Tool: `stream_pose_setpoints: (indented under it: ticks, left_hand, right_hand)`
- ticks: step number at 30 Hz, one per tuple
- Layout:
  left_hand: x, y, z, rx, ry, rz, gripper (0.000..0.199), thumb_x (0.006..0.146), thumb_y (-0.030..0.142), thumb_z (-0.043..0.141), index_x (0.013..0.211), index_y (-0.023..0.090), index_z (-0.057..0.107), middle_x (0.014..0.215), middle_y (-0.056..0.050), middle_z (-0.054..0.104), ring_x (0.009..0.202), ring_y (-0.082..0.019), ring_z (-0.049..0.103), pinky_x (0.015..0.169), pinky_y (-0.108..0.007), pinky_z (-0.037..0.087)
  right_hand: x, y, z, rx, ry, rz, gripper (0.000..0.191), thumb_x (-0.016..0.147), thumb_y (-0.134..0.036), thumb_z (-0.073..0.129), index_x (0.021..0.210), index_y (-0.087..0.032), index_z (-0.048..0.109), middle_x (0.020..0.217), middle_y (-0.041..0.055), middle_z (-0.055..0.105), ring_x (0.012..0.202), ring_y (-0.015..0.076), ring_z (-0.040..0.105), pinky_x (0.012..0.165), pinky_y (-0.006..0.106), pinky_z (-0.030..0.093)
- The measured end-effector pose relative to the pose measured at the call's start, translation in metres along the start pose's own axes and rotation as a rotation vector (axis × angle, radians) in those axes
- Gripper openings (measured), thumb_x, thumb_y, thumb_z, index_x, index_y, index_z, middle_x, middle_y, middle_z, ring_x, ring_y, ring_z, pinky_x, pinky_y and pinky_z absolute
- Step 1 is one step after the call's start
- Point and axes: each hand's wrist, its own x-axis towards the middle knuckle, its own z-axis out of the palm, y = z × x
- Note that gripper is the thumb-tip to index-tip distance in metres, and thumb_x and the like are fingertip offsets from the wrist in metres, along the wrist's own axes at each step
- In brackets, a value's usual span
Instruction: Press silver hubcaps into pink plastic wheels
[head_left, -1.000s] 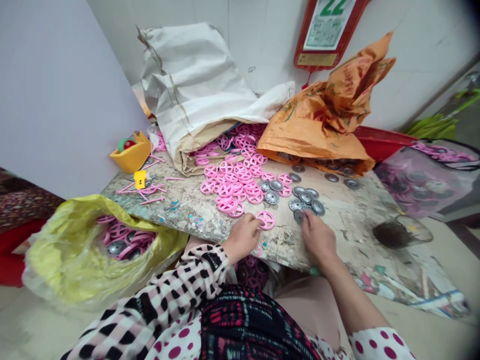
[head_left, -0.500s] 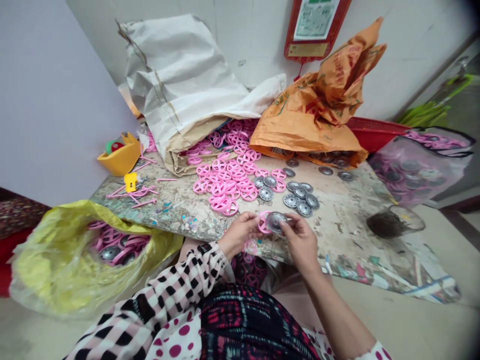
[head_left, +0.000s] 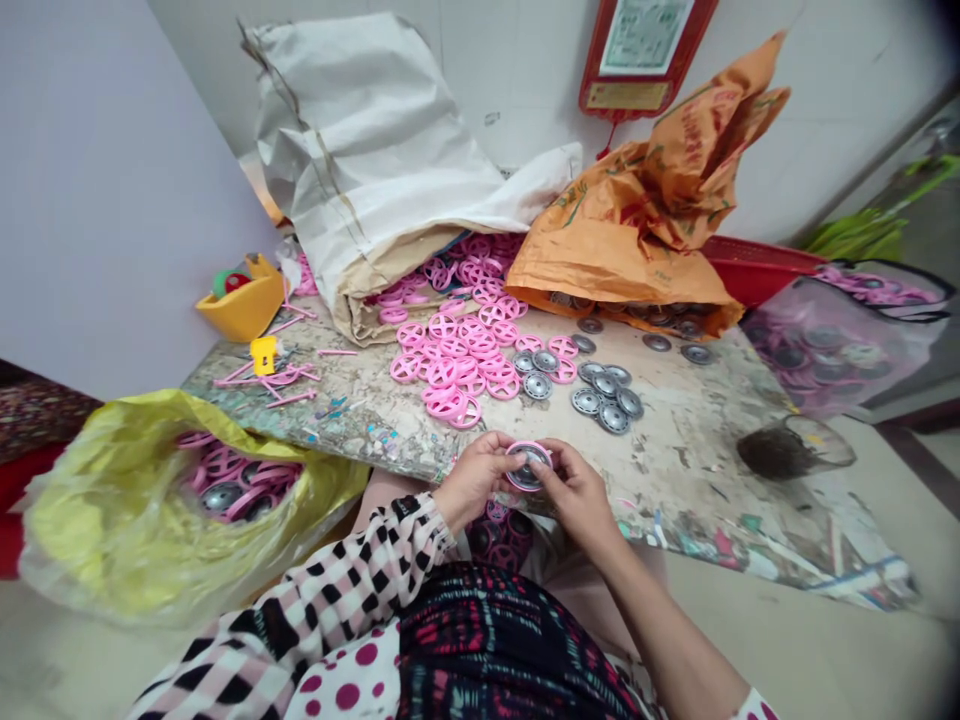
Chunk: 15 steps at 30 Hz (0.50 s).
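Note:
Between both hands, just over the table's front edge, is a pink plastic wheel ring (head_left: 529, 467) with a grey hubcap disc lying inside its rim. My left hand (head_left: 480, 480) pinches it from the left, thumb on the disc. My right hand (head_left: 576, 492) grips the right side, its thumb also pressing on the disc. Beyond them lies a heap of pink spoked rings (head_left: 457, 360). Right of the heap sit a few grey discs on pink rings (head_left: 538, 384) and a small cluster of loose grey discs (head_left: 606, 396).
A white sack (head_left: 360, 130) spills pink rings; an orange bag (head_left: 630, 260) holds grey discs. Pink sticks (head_left: 289, 375) and a yellow tape dispenser (head_left: 244, 300) lie left. A yellow bag (head_left: 97, 500) with joined wheels stands lower left. A clear cup (head_left: 825, 440) lies right.
The grey disc, tilted and partly over the pink ring before, now sits within the ring's rim. My hands have come closer together and slightly nearer my body.

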Motion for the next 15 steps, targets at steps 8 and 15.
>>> stream_pose_setpoints:
  ticks: [8, 15]
  left_hand:
    - [0.0, -0.003, -0.007, 0.17, -0.021, -0.05, 0.031, 0.061, 0.024, 0.073, 0.083, 0.015, 0.052, 0.069, 0.0, 0.06, 0.054, -0.014, 0.059, 0.051, -0.026, 0.05]
    - [0.01, 0.021, -0.045, 1.146, 0.265, 0.394, 0.017, 0.082, 0.021, 0.054, 0.097, 0.019, 0.062, 0.089, -0.006, 0.063, 0.085, -0.019, 0.06, 0.077, -0.029, 0.046]
  right_hand:
    - [-0.004, 0.015, 0.007, 0.109, -0.013, 0.078, 0.035, 0.076, -0.045, 0.061, 0.1, -0.019, 0.06, 0.073, 0.0005, 0.058, 0.067, 0.0153, 0.052, 0.064, 0.027, 0.044]
    - [-0.023, 0.017, -0.017, -0.266, -0.308, -0.058, 0.03, 0.082, -0.04, 0.058, 0.104, -0.022, 0.066, 0.092, 0.004, 0.061, 0.084, 0.0182, 0.056, 0.079, 0.032, 0.043]
